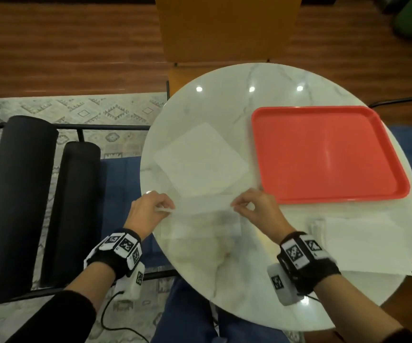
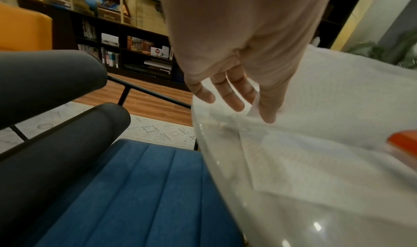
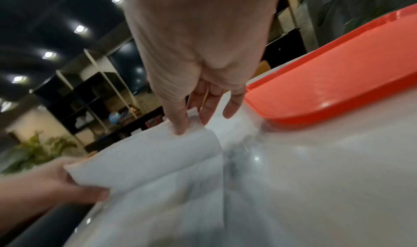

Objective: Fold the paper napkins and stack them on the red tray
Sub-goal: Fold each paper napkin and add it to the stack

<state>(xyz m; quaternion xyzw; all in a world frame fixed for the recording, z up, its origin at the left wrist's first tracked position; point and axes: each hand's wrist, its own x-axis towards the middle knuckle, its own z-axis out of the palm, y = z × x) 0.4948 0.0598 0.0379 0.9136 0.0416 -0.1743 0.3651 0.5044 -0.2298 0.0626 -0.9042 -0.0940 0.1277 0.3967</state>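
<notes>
A white paper napkin (image 1: 201, 219) lies at the near side of the round marble table (image 1: 224, 280), its far edge lifted. My left hand (image 1: 167, 209) pinches the left corner of that edge, and my right hand (image 1: 237, 206) pinches the right corner. In the right wrist view my thumb and fingers (image 3: 181, 126) clamp the raised napkin (image 3: 146, 158), which curls over. In the left wrist view my left hand (image 2: 259, 108) holds the napkin (image 2: 327, 99). The red tray (image 1: 328, 154) sits bare at the right, just beyond my right hand.
Another flat napkin (image 1: 200, 159) lies beyond the hands, left of the tray. A stack of unfolded napkins (image 1: 363, 246) sits at the table's near right. A blue chair seat (image 2: 135, 197) and dark padded rolls (image 1: 14, 194) stand left of the table. An orange chair (image 1: 224, 28) stands behind.
</notes>
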